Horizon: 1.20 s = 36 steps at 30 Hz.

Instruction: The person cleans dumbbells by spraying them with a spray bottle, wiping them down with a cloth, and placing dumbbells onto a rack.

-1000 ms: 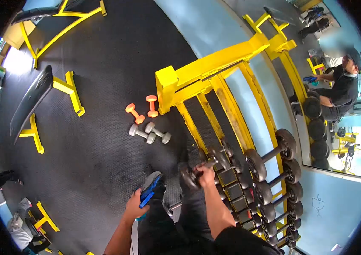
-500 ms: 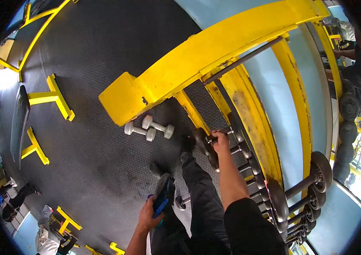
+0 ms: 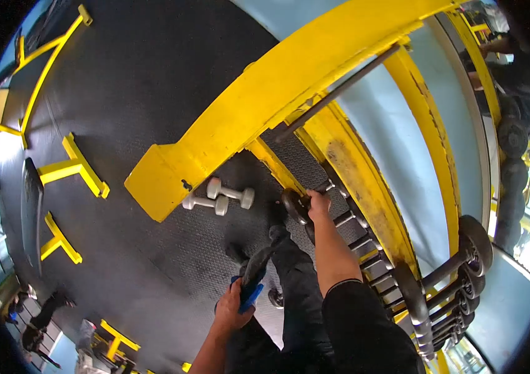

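My right hand (image 3: 319,204) is closed around the handle of a black dumbbell (image 3: 293,206) at the near end of the low row of the yellow rack (image 3: 339,146). The dumbbell's round black head shows to the left of my fingers. My left hand (image 3: 232,306) grips a blue item (image 3: 251,297) in front of my legs. A dark grey, cloth-like strip (image 3: 257,265) extends up from it; I cannot tell exactly what they are. Two grey dumbbells (image 3: 230,193) lie on the floor beside the rack's foot.
More black dumbbells (image 3: 448,274) line the rack on the right, beside a light-blue wall and a mirror. Another dumbbell head (image 3: 275,298) shows on the floor by my legs. Yellow-framed benches (image 3: 68,168) stand left on the black rubber floor (image 3: 128,249). A person (image 3: 40,324) is at lower left.
The view has shifted slightly. My left hand has moved a little to the right, and the dark strip now leans right. My right hand remains on the dumbbell handle.
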Motion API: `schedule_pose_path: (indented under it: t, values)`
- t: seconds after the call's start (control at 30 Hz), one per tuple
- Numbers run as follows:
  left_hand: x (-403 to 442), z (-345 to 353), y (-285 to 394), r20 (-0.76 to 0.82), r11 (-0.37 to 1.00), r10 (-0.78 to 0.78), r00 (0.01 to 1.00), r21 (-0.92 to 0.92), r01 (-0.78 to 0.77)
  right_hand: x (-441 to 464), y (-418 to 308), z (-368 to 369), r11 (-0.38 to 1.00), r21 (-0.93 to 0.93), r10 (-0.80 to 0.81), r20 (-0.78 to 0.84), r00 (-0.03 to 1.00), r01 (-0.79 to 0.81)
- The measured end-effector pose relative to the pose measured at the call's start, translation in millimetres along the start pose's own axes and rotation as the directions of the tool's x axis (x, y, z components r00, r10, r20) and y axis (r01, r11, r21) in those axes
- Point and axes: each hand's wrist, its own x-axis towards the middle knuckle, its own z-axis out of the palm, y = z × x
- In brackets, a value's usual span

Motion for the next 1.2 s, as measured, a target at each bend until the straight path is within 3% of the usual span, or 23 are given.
schedule_pose_path:
  t: [0.07, 0.13, 0.17, 0.2, 0.27, 0.33, 0.37, 0.4, 0.43, 0.47, 0.5, 0.53, 0.6, 0.63, 0.77, 0.83, 0.93, 0.97, 1.0, 1.07, 1.1, 1.13, 1.2]
  values:
    - [-2.6, -6.6, -5.2, 0.026, 0.998, 0.023, 0.999, 0.063, -0.025, -44.9, -27.6, 4.9, 1.0, -0.007, -0.024, -0.105, 0.994, 0.023]
    - [-2.9, -10.1, -16.7, 0.026, 0.997, 0.06, 0.998, 0.048, -0.061, -71.0, -39.7, -2.5, 0.963, -0.229, -0.156, -0.028, 0.987, 0.145]
    - [-4.2, -13.1, -21.4, 0.048, 0.994, 0.082, 0.995, 0.067, -0.085, -60.1, -19.6, -6.6, 0.961, -0.217, -0.175, -0.01, 0.985, 0.169]
    - [-3.8, -18.1, -24.3, 0.068, 0.993, 0.077, 0.995, 0.081, -0.082, -73.5, -12.4, -11.3, 0.712, -0.596, -0.512, -0.079, 0.855, 0.371]
    - [-7.5, -33.6, -30.0, 0.11, 0.983, 0.121, 0.987, 0.126, -0.135, -120.7, 0.2, -41.3, 0.649, -0.56, -0.611, 0.019, 0.791, 0.515]
    - [-25.7, -51.1, -33.6, 0.115, 0.959, 0.264, 0.958, 0.075, -0.274, -175.7, 26.0, -72.9, 0.402, -0.67, -0.655, 0.265, 0.707, 0.624]
    - [-38.5, -62.0, -32.1, 0.134, 0.938, 0.313, 0.94, 0.109, -0.328, -226.9, 26.1, -86.9, 0.778, -0.438, -0.435, 0.141, 0.889, 0.45]
    - [-53.3, -72.1, -32.5, 0.156, 0.911, 0.364, 0.918, 0.145, -0.385, -267.5, 37.5, -96.4, 0.827, -0.394, -0.389, 0.116, 0.914, 0.402]
    - [-62.8, -80.1, -39.5, 0.194, 0.882, 0.394, 0.898, 0.196, -0.429, -295.5, 50.3, -106.9, 0.791, -0.43, -0.342, 0.279, 0.898, 0.435]
    - [-74.2, -92.6, -32.5, 0.255, 0.879, 0.363, 0.896, 0.226, -0.421, -300.4, 94.0, -103.1, 0.755, -0.371, -0.428, 0.346, 0.835, 0.541]
    - [-83.1, -100.5, -27.4, 0.312, 0.861, 0.337, 0.888, 0.28, -0.425, -353.2, 74.8, -114.4, 0.951, -0.165, -0.168, 0.441, 0.882, 0.263]
    - [-91.8, -105.7, -24.1, 0.361, 0.839, 0.303, 0.882, 0.339, -0.426, -392.9, 69.5, -115.9, 0.994, 0.063, -0.11, 0.486, 0.867, 0.091]
    - [-98.7, -108.5, -26.6, 0.435, 0.769, 0.408, 0.803, 0.31, -0.559, -440.9, 63.8, -125.4, 0.994, 0.105, -0.039, 0.556, 0.83, -0.024]
    - [-105.6, -106.4, -13.0, 0.479, 0.805, 0.333, 0.813, 0.305, -0.509, -461.7, 56.7, -134.4, 0.979, 0.18, -0.022, 0.562, 0.827, -0.096]
    - [-117.6, -83.8, 9.5, 0.601, 0.709, 0.335, 0.726, 0.346, -0.614, -494.4, 85.7, -151.6, 0.861, 0.43, -0.037, 0.586, 0.809, -0.272]
    - [-111.4, -66.1, 4.1, 0.682, 0.473, 0.501, 0.532, 0.3, -0.829, -502.4, 108.2, -168.3, 0.773, 0.558, -0.08, 0.558, 0.826, -0.302]
    - [-146.2, -37.6, 21.7, 0.811, 0.438, 0.418, 0.409, 0.214, -0.873, -507.4, 169.1, -194.8, 0.542, 0.749, -0.181, 0.548, 0.817, -0.382]
    - [-172.6, -28.5, 33.4, 0.843, 0.475, 0.301, 0.446, 0.274, -0.836, -517.2, 188.0, -205.2, 0.457, 0.81, -0.188, 0.493, 0.85, -0.369]
    - [-179.6, -14.3, 24.6, 0.864, 0.447, 0.291, 0.411, 0.257, -0.857, -527.5, 208.6, -216.0, 0.373, 0.86, -0.186, 0.437, 0.88, -0.348]
    - [-197.3, 12.1, -1.0, 0.861, 0.299, 0.47, 0.192, 0.049, -0.953, -548.1, 253.4, -230.0, 0.188, 0.967, -0.084, 0.193, 0.978, -0.175]
    - [-211.9, 23.3, -12.4, 0.87, 0.224, 0.451, 0.202, 0.109, -0.969, -560.3, 277.8, -240.7, 0.137, 0.987, 0.009, 0.089, 0.996, -0.089]
    - [-238.3, 31.5, -14.3, 0.896, 0.402, 0.325, 0.302, 0.158, -0.902, -574.4, 306.1, -253.5, 0.084, 0.996, 0.038, 0.015, 0.999, -0.019]
    - [-225.0, 57.6, -62.5, 0.918, 0.318, 0.393, 0.05, -0.084, -0.944, -592.9, 375.7, -271.5, 0.082, 0.993, 0.154, -0.095, 0.983, 0.084]
